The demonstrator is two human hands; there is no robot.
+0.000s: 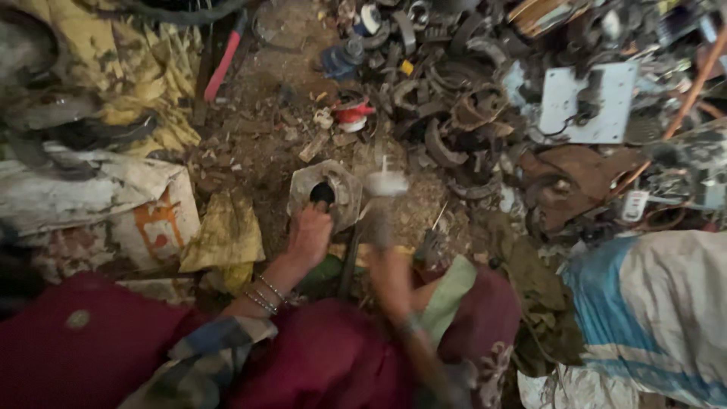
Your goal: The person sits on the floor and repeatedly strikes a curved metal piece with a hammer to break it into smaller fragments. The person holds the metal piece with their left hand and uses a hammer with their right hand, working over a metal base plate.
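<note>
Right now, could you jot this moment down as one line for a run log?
left hand: resting on grey metal plate with a dark hole | right hand: blurred, gripping a hammer | scrap pile behind | sack to the left

This is a scrap-sorting yard or salvage workshop worked on the bare dirt floor (pixel 257 144), not at any bench. A heap of dark curved metal scrap pieces (pixel 447 106) and a flat grey metal plate (pixel 598 98) lie strewn across the ground. Soiled white woven sacks (pixel 83 189) and a blue-and-white sack (pixel 651 303) ring the spot.
</note>
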